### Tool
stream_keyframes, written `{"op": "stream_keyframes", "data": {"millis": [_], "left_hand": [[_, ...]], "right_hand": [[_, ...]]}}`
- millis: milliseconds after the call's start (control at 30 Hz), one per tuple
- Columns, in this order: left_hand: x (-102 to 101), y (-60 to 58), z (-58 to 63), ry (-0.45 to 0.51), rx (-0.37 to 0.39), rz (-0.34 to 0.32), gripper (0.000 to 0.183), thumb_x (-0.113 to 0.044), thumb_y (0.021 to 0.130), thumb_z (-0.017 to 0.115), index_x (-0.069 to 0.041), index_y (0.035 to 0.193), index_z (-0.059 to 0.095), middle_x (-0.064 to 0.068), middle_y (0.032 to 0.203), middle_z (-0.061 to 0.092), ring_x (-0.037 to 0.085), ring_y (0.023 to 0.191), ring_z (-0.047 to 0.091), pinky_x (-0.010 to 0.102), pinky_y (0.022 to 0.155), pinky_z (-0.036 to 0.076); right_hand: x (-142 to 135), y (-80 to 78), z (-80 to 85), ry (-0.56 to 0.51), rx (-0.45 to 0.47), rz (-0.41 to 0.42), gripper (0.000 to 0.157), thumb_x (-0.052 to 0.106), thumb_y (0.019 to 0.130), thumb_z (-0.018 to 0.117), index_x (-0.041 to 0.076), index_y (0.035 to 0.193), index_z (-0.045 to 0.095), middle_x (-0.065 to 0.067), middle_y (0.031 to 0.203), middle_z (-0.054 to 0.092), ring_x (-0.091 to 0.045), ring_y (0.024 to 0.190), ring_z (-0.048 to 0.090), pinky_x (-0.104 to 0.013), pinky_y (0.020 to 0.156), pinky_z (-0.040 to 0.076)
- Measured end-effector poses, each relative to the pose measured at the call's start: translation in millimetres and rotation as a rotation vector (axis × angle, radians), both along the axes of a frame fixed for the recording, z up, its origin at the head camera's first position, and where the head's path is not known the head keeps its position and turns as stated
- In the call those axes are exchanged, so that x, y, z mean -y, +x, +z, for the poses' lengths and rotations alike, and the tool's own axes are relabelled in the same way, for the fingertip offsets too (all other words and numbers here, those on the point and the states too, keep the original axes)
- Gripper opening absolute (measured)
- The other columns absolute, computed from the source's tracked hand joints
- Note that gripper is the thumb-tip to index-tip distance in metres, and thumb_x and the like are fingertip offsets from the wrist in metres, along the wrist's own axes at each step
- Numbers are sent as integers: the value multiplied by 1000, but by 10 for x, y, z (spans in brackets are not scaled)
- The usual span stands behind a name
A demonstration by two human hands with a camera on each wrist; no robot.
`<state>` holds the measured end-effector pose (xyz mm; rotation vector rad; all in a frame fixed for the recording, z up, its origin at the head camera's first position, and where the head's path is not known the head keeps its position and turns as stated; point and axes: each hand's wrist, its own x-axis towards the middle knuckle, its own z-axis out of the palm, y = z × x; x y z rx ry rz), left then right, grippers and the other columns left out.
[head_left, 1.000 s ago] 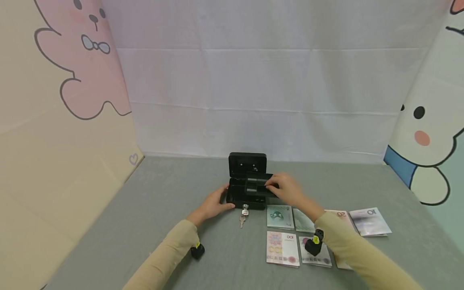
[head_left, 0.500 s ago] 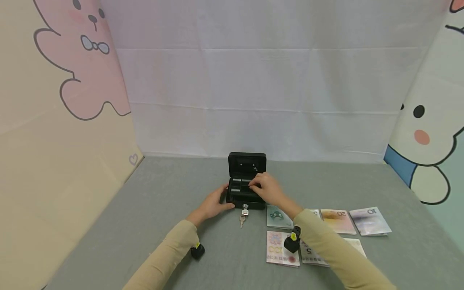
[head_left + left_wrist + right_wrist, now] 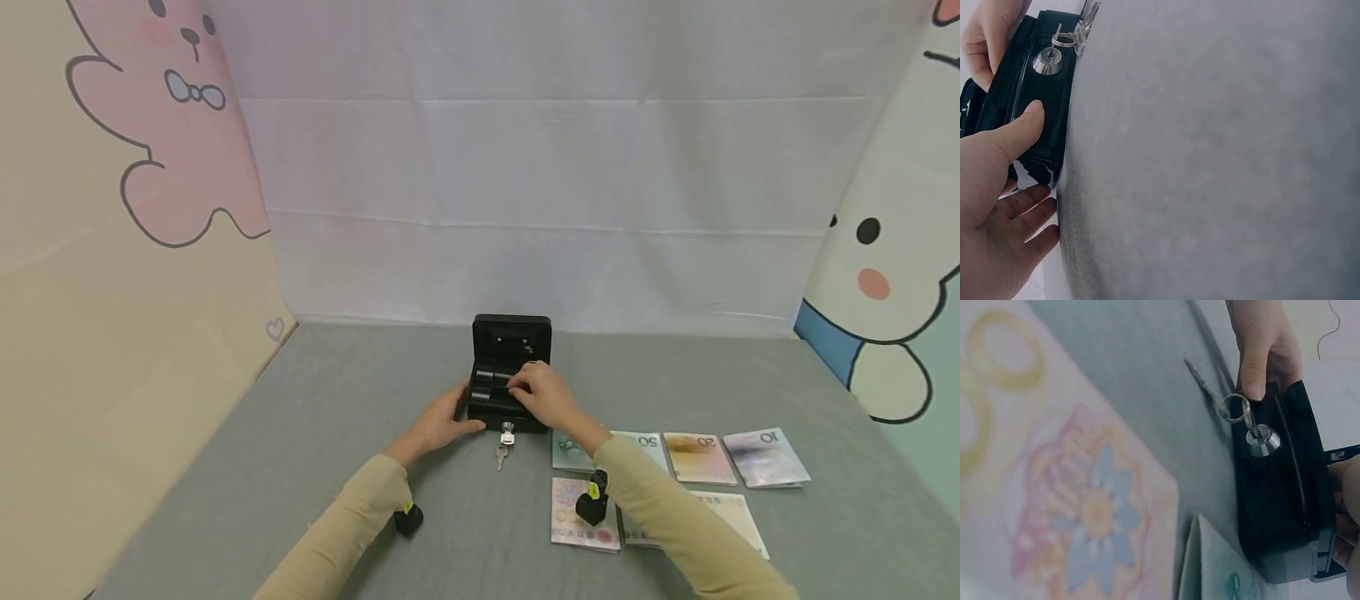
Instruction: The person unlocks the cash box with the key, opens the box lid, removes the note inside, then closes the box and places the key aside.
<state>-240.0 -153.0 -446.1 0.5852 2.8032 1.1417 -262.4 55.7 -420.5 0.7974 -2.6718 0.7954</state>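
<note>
A small black cash box stands with its lid raised. My left hand holds the box at its left front corner; in the left wrist view the thumb presses on the front wall. Inside the box sits a black coin tray with dividers. My right hand pinches at the tray from above, though the fingertips are partly hidden. From the silver lock on the front hangs a ring with keys.
Folded banknotes lie in two rows right of the box, among them a green 50 note, an orange 20 note, a 10 note and a pink 100 note. My right sleeve covers some. A grey cloth covers the table.
My right hand has moved left and brought the coin tray from above the box's right side down into the box. The left hand has stayed at the box.
</note>
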Motion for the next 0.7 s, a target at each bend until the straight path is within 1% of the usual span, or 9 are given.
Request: {"op": "stream_keyframes", "data": {"millis": [67, 200, 333, 367, 467, 567, 600, 700], "left_hand": [[1, -2, -6, -1, -4, -2, 75, -28, 81, 69, -1, 139, 31, 17, 133, 45, 29, 125, 40, 44, 101, 35], [-1, -7, -9, -7, 1, 9, 76, -30, 80, 69, -1, 140, 31, 19, 132, 46, 30, 124, 40, 45, 100, 35], [-2, -5, 1, -8, 14, 20, 76, -30, 80, 69, -1, 139, 31, 19, 132, 46, 31, 125, 40, 45, 100, 35], [-2, -1, 3, -7, 15, 20, 76, -29, 81, 69, -1, 139, 31, 19, 132, 46, 31, 124, 40, 45, 100, 35], [-1, 5, 11, -8, 17, 21, 76, -29, 81, 69, 0, 140, 30, 19, 132, 45, 31, 124, 40, 45, 100, 35], [-2, 10, 13, -3, 12, 20, 76, -28, 81, 69, 0, 140, 30, 20, 132, 45, 31, 124, 40, 45, 100, 35], [-3, 11, 14, -3, 10, 21, 76, -28, 81, 69, 0, 140, 30, 20, 132, 45, 31, 124, 40, 45, 100, 35], [-5, 13, 13, -1, 6, 21, 76, -28, 81, 70, -1, 140, 30, 19, 131, 46, 31, 123, 41, 45, 99, 36]], "right_hand": [[-7, -2, -22, 23, -10, -3, 5, 10, 82, 67, 9, 84, 72, 1, 77, 59, -15, 76, 51, -31, 67, 47], [-25, 0, -45, 37, -41, 36, 4, 9, 81, 68, 7, 82, 71, 0, 75, 58, -16, 74, 50, -31, 66, 46], [-43, -9, -77, 8, -66, 84, 5, 7, 80, 67, 4, 81, 71, -3, 74, 58, -18, 71, 49, -33, 63, 46], [-52, -29, -104, -5, -88, 102, 7, 10, 82, 66, 5, 80, 71, -2, 74, 58, -17, 71, 48, -32, 62, 45], [-56, -34, -110, -21, -91, 117, 8, 10, 83, 65, 5, 80, 71, -2, 73, 57, -16, 70, 48, -31, 62, 45], [-44, -34, -103, -8, -74, 100, 7, 9, 83, 66, 6, 80, 71, -2, 74, 58, -16, 71, 48, -32, 63, 45], [-33, -14, -76, 6, -45, 82, 5, 7, 81, 67, 5, 81, 71, -3, 75, 58, -17, 72, 49, -33, 64, 46], [-18, -11, -58, 49, -17, 52, 5, 8, 81, 67, 6, 81, 71, -2, 76, 59, -16, 73, 49, -32, 66, 46]]}}
